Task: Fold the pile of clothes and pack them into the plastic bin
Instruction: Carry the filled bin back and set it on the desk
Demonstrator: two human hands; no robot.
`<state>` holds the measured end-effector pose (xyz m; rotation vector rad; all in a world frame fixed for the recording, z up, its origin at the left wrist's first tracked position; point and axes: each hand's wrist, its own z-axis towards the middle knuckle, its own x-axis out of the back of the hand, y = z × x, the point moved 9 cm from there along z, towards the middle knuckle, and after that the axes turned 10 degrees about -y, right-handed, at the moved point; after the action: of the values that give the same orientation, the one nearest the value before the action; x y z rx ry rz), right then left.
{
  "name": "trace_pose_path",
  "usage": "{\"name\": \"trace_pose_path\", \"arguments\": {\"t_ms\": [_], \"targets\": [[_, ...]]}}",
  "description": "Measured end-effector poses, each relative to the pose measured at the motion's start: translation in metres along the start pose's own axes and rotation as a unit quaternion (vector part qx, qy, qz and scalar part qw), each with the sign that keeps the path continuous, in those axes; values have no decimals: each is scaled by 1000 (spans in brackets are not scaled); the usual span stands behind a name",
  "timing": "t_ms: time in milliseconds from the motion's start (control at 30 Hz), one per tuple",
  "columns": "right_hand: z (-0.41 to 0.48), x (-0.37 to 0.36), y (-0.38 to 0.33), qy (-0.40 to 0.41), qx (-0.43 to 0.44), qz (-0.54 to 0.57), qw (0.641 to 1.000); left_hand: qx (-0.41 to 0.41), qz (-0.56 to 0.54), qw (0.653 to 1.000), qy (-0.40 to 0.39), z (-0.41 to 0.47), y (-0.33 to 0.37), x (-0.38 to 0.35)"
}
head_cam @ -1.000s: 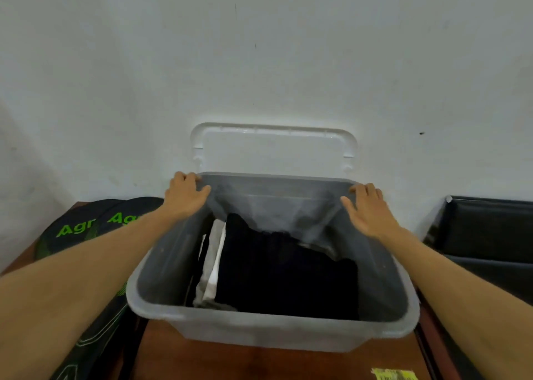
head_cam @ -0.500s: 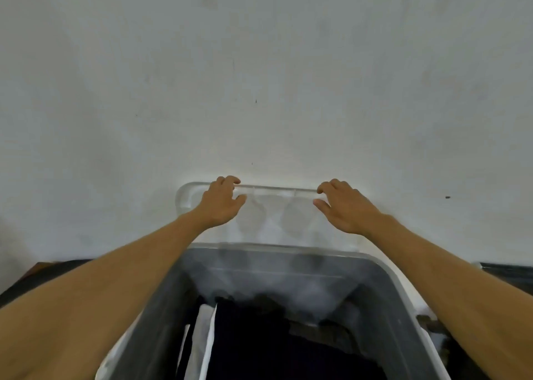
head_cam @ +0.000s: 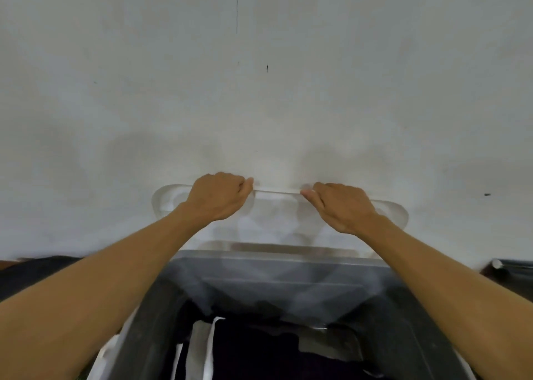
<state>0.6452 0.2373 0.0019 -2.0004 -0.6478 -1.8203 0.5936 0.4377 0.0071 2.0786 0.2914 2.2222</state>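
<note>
status: packing looks done. step in hand judged to be fitting the lid.

bin (head_cam: pixel 150 322): grey translucent, centre-near, top open. clothes (head_cam: pixel 259 353): folded, mostly dark w/ white and grey pieces, inside the bin and below the rim so far as seen. near part of bin out of frame.

lid (head_cam: pixel 277 209): clear plastic, stands on edge behind the bin's far rim, against the wall (head_cam: pixel 259 91). long axis runs left-right, parallel to that rim. lower edge hidden by the rim; cannot tell what it rests on.

left hand (head_cam: pixel 219 196): on lid's top edge, left of centre, fingers curled over the far side, gripping the lid.
right hand (head_cam: pixel 343 206): same edge, right of centre, fingers curled over, thumb laid along the edge toward centre, gripping the lid.
short gap between the hands at mid-edge; both well in from the lid's corners.

key relation: lid lies far of and above the bin opening. hands placed about evenly, neither nearer. judged next move: lift clear of wall, tip top edge toward near side, lay flat on rim, axis kept left-right.

risk (judgement): grip near centre gives little control of the ends. lid may flex or skew, and a corner could catch the far rim.

other: dark object (head_cam: pixel 34 273) left of bin, black item (head_cam: pixel 516 267) right of bin, both unidentified.
</note>
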Motion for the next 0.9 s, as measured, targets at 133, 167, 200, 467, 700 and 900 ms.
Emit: {"name": "trace_pose_path", "arguments": {"t_ms": [133,167,200,467,700,900], "targets": [[-23,6,-2,-15,10,27,999,-5,-7,1000,-15,-24,11,11],[-33,14,-4,-5,10,26,1000,-9,-4,1000,-10,-33,18,19],[-45,20,-7,5,14,22,1000,-15,-2,1000,-8,-44,23,26],[-146,73,1,92,17,-12,996,-102,-49,991,-67,-117,72,70],[-208,64,-8,101,65,-15,993,-152,-59,986,-37,-176,92,70],[-263,24,-22,48,84,6,995,-82,-84,988,-102,-227,96,48]]}}
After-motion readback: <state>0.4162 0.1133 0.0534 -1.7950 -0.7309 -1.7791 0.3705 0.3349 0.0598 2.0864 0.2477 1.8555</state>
